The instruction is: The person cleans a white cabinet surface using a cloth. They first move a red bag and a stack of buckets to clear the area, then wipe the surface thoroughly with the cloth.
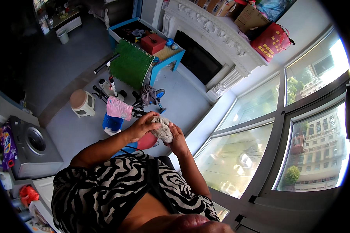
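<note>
Both my hands grip a bunched-up greyish-beige cloth (163,131) in front of my body. My left hand (142,126) pinches its left side with bent fingers. The cloth's right side is pressed between the thumb and fingers of my right hand (177,139). It is wadded into a small lump, so its full shape cannot be made out. Below the cloth, partly hidden by my left forearm, shows a red round basin or stool (147,142). Just beyond my left hand is a child's bike with a pink cloth (119,108) over its front.
A wide window (237,155) runs along my right. On the left stand a grey washing machine (37,143) and a beige and white stool (82,103). A blue container (112,122) sits near the bike. Farther off are a blue-framed table (167,60) and a white fireplace surround (217,33).
</note>
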`<state>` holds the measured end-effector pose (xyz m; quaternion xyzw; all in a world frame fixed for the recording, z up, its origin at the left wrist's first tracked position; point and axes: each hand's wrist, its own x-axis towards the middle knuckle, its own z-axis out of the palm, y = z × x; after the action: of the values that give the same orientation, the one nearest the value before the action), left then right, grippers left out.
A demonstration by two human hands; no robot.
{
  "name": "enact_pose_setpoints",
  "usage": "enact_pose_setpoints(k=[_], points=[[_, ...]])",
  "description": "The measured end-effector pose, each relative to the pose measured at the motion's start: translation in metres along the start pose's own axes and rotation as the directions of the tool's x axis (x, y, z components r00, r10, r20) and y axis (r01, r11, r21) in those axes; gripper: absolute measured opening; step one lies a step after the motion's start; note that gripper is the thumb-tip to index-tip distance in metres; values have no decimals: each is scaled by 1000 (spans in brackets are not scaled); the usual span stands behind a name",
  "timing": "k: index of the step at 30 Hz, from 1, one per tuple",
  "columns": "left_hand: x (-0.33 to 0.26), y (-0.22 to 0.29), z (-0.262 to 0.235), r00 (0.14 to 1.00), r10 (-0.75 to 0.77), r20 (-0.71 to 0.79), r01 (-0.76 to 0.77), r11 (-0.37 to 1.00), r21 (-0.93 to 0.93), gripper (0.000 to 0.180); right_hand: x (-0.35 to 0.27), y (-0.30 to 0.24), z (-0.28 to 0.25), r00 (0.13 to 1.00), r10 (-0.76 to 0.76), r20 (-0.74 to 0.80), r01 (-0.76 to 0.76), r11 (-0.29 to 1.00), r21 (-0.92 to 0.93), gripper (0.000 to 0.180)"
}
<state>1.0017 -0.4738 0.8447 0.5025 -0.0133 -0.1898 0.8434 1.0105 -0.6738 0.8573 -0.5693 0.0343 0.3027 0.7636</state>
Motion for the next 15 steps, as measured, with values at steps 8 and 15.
enact_pose_setpoints(k=[8, 15], points=[[86, -1, 17, 997, 65, 33, -70, 986, 149, 60, 44, -31, -68, 812, -575, -100, 328, 591, -737, 39], [210, 11, 52, 990, -54, 127, -37, 780, 625, 59, 114, -105, -164, 816, -559, -148, 547, 829, -117, 36]])
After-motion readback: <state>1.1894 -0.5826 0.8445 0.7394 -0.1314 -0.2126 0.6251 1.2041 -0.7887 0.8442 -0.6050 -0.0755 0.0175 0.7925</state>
